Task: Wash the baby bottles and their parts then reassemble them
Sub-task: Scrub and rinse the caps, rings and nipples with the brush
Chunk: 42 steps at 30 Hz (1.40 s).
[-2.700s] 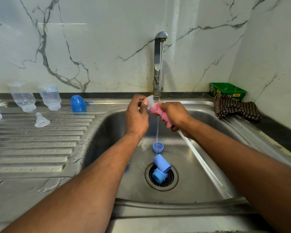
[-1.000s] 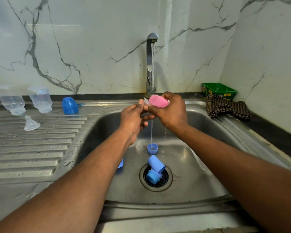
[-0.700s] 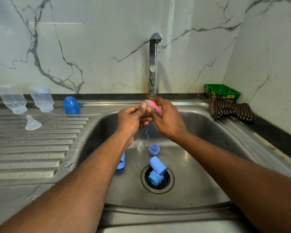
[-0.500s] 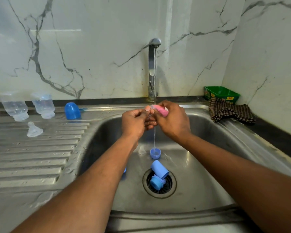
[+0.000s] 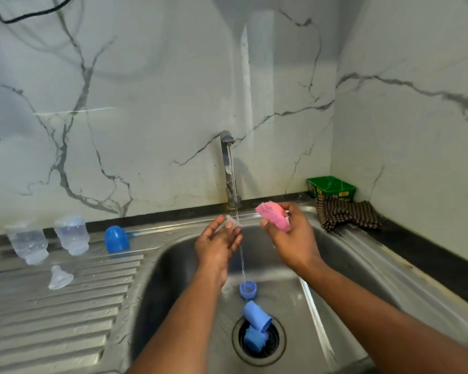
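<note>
Honestly, roughly halfway — left hand [image 5: 219, 242] pinches a clear nipple [image 5: 232, 221] under the tap stream, right hand [image 5: 292, 236] grips the pink sponge [image 5: 273, 215]. Two bottles [image 5: 49, 240] drain already; blue parts [image 5: 256, 318] wait in the sink [image 5: 335, 306], nothing reassembled.

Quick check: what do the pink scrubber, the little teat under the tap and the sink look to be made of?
Pink scrubber: soft sponge or foam, matte, fuzzy edge. Teat: clear and pale, probably silicone; too blurred to be sure. Sink: brushed stainless steel, by its grey sheen and reflections.
</note>
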{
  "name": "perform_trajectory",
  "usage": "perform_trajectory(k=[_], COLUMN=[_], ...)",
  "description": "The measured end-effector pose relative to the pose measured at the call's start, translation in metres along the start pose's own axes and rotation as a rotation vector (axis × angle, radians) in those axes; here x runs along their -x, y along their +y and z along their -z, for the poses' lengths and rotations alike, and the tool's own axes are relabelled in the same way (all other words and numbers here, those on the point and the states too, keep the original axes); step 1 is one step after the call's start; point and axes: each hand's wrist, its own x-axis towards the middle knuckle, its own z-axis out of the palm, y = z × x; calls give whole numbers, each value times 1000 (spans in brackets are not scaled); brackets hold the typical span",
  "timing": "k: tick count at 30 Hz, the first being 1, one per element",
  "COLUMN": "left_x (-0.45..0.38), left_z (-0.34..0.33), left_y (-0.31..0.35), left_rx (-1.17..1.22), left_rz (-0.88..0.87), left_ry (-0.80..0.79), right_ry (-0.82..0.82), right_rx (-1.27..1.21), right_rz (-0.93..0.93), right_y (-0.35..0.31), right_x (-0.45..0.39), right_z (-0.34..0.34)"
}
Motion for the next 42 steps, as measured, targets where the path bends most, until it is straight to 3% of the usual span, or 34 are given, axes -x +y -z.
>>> perform_trajectory(k=[6,12,20,31,33,35,38,40,42], left_x=[-13,-17,-26,-30,-29,-33,-40,-34,-19], left_z=[-17,-29,-21,-28,-32,-29,-3,17,27], left_y=[-20,-21,-27,-37,-40,-42,-33,-27,-13], left_rx=[95,-34,-60,-135,-235,-402,-901,-1112,-1173], left_rz=[95,80,-11,45,32,-91,-329,-342,-317], left_ry=[1,-119,63,163,149,124,21,-36,-17], right_ry=[-30,-132,-151,-192,-165,-163,-228,-285,-365], right_rx=[92,194,265,213,199,200,223,259,308], right_rz=[91,141,226,175,163,170,172,169,207], right_y=[14,26,19,13,14,14,12,9,-1], right_x=[-19,-12,-13,-5,-6,-6,-1,6,15], right_z=[14,4,5,1,4,4,-1,-4,-7])
